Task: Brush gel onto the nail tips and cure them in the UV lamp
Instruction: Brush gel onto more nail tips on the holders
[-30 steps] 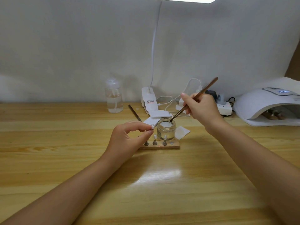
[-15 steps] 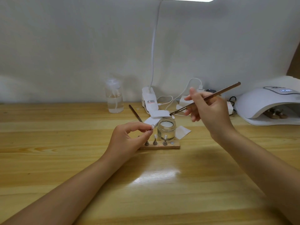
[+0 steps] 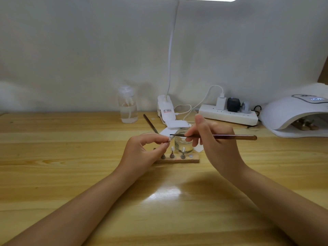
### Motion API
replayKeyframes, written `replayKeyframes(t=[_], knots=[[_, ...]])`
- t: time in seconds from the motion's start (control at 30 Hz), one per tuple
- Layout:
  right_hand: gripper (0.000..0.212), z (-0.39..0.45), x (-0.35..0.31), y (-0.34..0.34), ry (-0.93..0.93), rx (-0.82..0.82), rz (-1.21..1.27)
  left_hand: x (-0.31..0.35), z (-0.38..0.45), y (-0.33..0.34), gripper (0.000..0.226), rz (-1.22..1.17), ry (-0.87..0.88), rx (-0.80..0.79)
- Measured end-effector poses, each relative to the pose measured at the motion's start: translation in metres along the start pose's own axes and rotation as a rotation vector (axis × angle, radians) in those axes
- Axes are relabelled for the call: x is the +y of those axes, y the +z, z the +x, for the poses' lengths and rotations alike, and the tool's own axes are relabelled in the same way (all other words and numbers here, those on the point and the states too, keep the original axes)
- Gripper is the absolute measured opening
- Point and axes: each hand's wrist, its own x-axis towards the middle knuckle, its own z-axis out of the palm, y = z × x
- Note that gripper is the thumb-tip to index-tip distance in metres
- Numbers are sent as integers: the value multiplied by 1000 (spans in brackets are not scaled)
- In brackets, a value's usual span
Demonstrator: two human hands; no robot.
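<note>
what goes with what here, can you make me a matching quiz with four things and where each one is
Things:
1. brush
2. glass jar
3. UV lamp
4. spray bottle

Places:
A. at the right edge of the table
B. by the wall, left of the clip lamp's base
C. held in the right hand
D. just behind the wooden stand

Pairs: 1-C, 2-D, 3-A, 4-B
</note>
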Motion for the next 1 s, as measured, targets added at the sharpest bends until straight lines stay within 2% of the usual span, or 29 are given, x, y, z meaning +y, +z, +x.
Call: replayKeyframes(t=[0.3,0.5,0.67,0.9,1.0], knots=[[43,-2,-4,1,41,83,55,-1,1,-1,25,33,-1,-4],[39,-4,-2,3,-1,25,3,-2,1,-1,28,53,12,-3],[46,-3,-3,1,43,79,46,-2,1,-1,30,53,18,-7],[35,-4,2,2,-62,-4,-50,0,0,0,31,24,4,-10],[39,-5,2,1,-12,25,2,-1,0,0,28,43,-2,-4]])
